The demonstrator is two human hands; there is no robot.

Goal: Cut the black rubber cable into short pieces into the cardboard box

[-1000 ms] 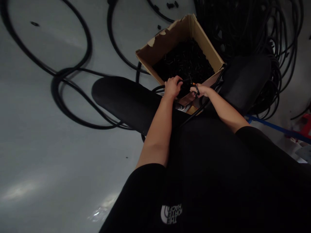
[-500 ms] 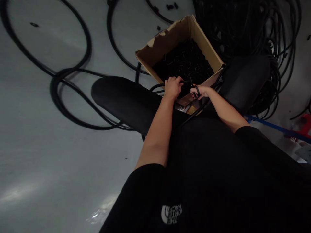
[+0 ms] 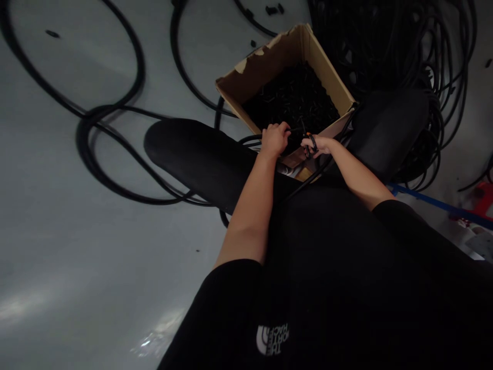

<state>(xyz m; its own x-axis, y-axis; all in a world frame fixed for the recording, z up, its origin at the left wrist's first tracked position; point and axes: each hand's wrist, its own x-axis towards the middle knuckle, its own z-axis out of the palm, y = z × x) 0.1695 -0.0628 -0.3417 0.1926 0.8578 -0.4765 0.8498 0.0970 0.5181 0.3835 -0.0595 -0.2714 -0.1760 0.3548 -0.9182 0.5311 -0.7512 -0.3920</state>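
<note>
My left hand [image 3: 275,139] is closed round a black hose [image 3: 251,139] at the near edge of a cardboard box [image 3: 327,61]. Just to its right, my right hand [image 3: 318,146] grips scissors [image 3: 310,144] with black handles and a touch of orange. The blades point up toward the box, close to the hose end beside my left fingers; whether they touch it is too dark to tell. Many short black pieces [image 3: 288,97] lie inside the box.
Loops of black hose [image 3: 88,149] lie on the grey floor [image 3: 96,267] at left. A large tangle of hose [image 3: 385,46] fills the upper right. My legs flank the box. A blue bar [image 3: 435,201] and a red object [image 3: 483,200] are at far right.
The hose loops on the left have shifted slightly left, and the hose left of my left hand sits a little differently. Both hands stay nearly in place.
</note>
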